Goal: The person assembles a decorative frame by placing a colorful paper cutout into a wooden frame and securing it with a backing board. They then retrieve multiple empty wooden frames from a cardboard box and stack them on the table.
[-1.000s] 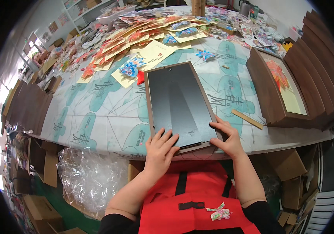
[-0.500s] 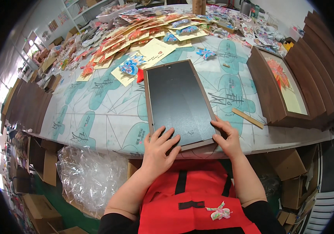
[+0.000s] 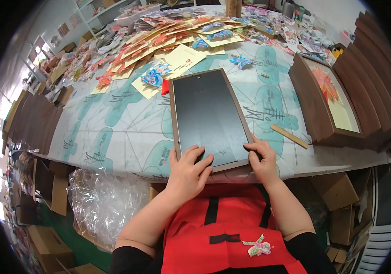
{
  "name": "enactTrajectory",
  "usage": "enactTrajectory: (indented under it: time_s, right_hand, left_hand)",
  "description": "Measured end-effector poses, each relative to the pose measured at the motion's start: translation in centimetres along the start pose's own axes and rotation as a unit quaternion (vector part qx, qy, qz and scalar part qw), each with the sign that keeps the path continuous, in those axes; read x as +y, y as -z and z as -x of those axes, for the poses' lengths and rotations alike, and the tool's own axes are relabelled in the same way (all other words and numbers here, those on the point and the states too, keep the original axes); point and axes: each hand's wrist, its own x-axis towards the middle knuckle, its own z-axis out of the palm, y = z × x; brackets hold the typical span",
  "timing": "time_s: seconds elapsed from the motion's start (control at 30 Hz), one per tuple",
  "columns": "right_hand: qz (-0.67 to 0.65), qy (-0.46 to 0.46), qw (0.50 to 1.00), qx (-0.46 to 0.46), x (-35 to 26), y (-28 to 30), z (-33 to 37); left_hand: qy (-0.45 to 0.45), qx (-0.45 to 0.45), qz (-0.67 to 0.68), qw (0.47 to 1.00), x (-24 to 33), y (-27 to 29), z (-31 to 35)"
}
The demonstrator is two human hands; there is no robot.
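Lining the left edge of the desk (image 3: 332, 165): brown frames (image 3: 33, 121), stacked, too overlapped to count.
Left hand (image 3: 188, 171): open, fingers spread over one black-backed frame (image 3: 210, 121), at its lower-left corner.
Black-backed frame: near the desk's front edge; patterned cover (image 3: 129, 137) stretches either side.
Right hand (image 3: 264, 157): bent at its lower-right edge; cannot tell whether gripping.
Wooden strip (image 3: 289, 136): one, right, apart.

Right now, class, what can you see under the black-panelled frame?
Printed table covering shows beside the frame, which the left hand and right hand touch. The frame hides its underside and anything directly beneath.
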Motion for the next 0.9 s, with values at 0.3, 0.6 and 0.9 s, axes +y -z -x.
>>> enactTrajectory:
  time_s: [0.3,0.6,0.9]
  right_hand:
    - [0.023,0.059,0.998,0.014,-0.1,-0.5,-0.2]
    - [0.179,-0.023,0.983,0.045,1.4,5.5,-2.5]
    - [0.353,-0.11,0.926,-0.069,5.7,10.7,-4.8]
  left_hand:
    - [-0.041,-0.008,-0.006,0.999,-0.9,-2.4,-3.8]
    - [-0.027,0.056,0.025,0.998,-6.3,-1.9,-9.0]
    - [0.078,-0.204,-0.088,0.972,-5.6,-0.2,-14.5]
